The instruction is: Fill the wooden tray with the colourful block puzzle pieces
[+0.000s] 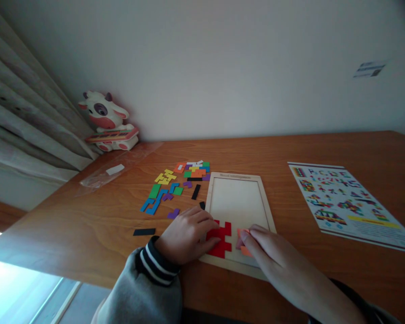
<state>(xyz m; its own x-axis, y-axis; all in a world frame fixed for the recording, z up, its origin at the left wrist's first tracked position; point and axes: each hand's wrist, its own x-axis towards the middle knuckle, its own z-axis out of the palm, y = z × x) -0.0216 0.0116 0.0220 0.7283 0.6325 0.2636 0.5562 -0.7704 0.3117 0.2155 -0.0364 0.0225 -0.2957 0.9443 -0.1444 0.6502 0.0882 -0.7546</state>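
Observation:
A light wooden puzzle board [236, 198] with a raised frame lies on the table in front of me. Red puzzle pieces [219, 240] sit together in its lower left corner. My left hand [187, 234] rests on their left edge, thumb and fingers apart. Over the lower right of the board, my right hand [266, 245] pinches an orange puzzle piece [245, 249] between thumb and fingers. That piece is partly covered by the fingers, so its full shape is hidden. A small gap of bare board separates it from the red pieces.
Loose coloured pieces [165, 177] are scattered left of the board, with a black strip [144, 232] nearer me. A printed pattern sheet [351, 202] lies to the right. At the back left are a clear plastic bag [97, 177] and a toy cow [108, 121] beside the curtain [23, 108].

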